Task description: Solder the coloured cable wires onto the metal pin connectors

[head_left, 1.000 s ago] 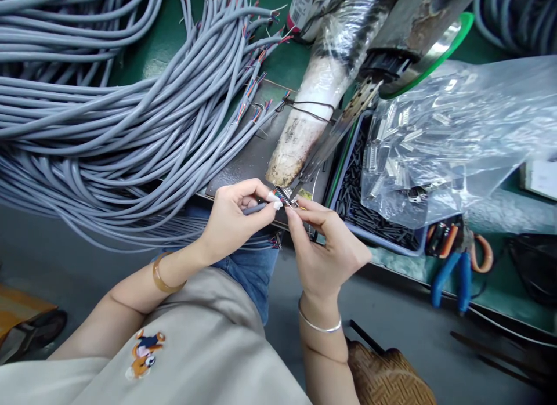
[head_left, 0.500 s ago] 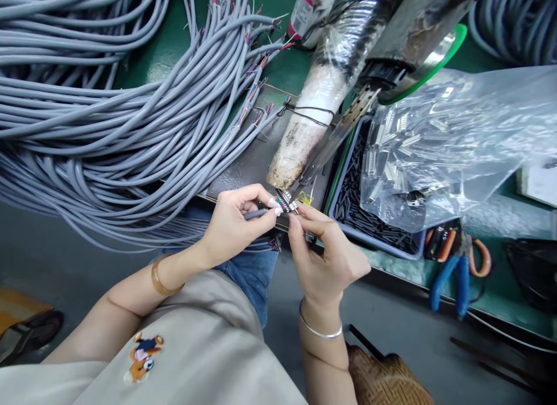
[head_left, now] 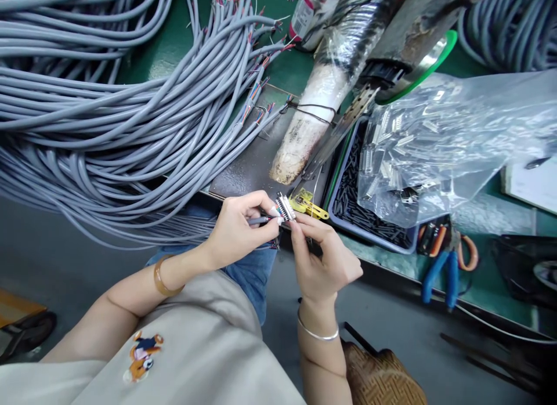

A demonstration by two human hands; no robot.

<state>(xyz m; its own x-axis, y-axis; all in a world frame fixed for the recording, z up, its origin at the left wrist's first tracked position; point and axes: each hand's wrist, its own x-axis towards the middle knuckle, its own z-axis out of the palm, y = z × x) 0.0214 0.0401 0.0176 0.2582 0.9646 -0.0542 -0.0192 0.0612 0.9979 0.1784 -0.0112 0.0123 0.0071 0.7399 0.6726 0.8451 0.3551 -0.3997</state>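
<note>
Between thumb and fingers, my left hand [head_left: 239, 228] pinches the end of a grey cable [head_left: 258, 220] with its thin coloured wires. Those wires meet the pin side of a small metal multi-pin connector [head_left: 285, 208]. My right hand [head_left: 319, 251] is closed on the connector's other side with thumb and forefinger. Just beyond the fingers lies a yellow metal clip-like tool [head_left: 308, 203]. The soldering iron's slotted metal barrel [head_left: 343, 129] slants down toward the connector, beside a white-wrapped tube [head_left: 300, 126]. My fingers partly hide the wire joints.
Many grey cables [head_left: 143, 120] with stripped ends cover the left side. To the right, a blue tray [head_left: 391, 243] holds short black tubes, with a plastic bag of metal connectors [head_left: 418, 144] over it. Blue-handled pliers [head_left: 452, 277] rest by the table edge.
The connector has tilted and come away from the tip of the white-wrapped tube, toward me. More of the yellow tool now shows. Both hands keep their grip, and the view has shifted slightly.
</note>
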